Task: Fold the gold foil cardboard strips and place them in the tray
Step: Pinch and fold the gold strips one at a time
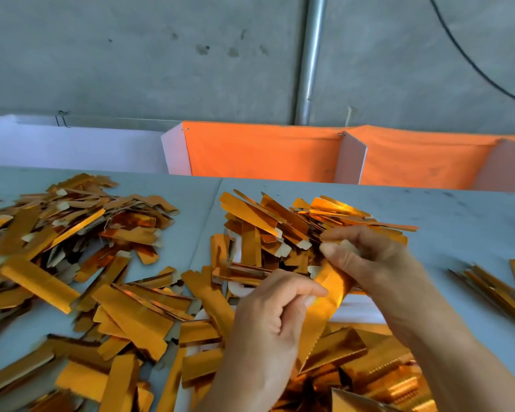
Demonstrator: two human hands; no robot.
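Observation:
Both hands hold one gold foil strip [335, 285] just above the table, in front of me. My left hand [268, 319] pinches its lower end between thumb and curled fingers. Gripping the upper end with bent fingers is my right hand [369, 260]. The strip is bent between the two hands. Loose gold strips lie in a heap on the left [72, 251] and another heap [280, 227] lies behind my hands. More gold pieces [369, 373] are stacked close to me at the bottom right. I cannot make out a tray.
The grey table [464, 221] runs across the view. A small bundle of strips [494, 289] lies at the right edge. Orange and white dividers [265, 153] stand along the table's far side, before a concrete wall with a metal pipe [309, 60].

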